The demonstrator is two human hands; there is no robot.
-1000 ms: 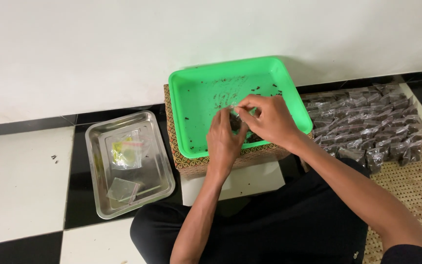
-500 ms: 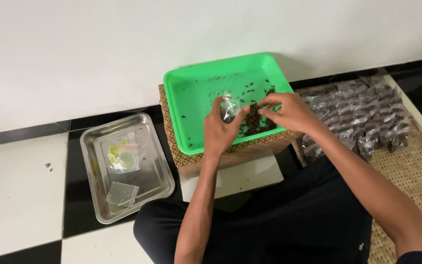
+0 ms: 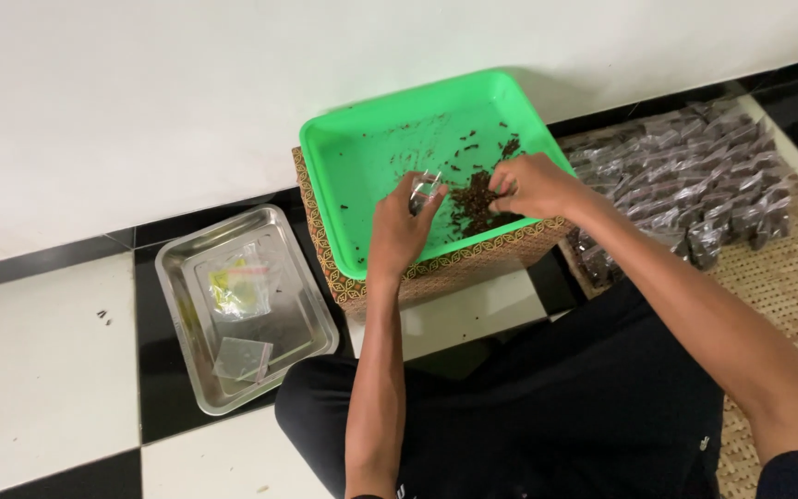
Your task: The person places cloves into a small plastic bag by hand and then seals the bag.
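Note:
A bright green plastic tray (image 3: pixel 362 157) rests on a patterned box (image 3: pixel 473 259) in front of me. A small heap of dark dried bits (image 3: pixel 475 203) lies near the tray's front edge, with more scattered across it. My left hand (image 3: pixel 401 231) holds a small clear plastic bag (image 3: pixel 426 188) over the tray, just left of the heap. My right hand (image 3: pixel 530 187) is on the right side of the heap, fingertips pinched together in the dark bits.
A steel tray (image 3: pixel 187 277) with small clear and yellow-tinted bags sits on the tiled floor to the left. Many filled dark packets (image 3: pixel 685 185) are piled on a woven mat (image 3: pixel 778 286) to the right. A white wall runs behind.
Both hands moved apart a little over the tray; the left now holds the clear bag beside the heap and the right has dropped onto the dark bits. The view shifted slightly.

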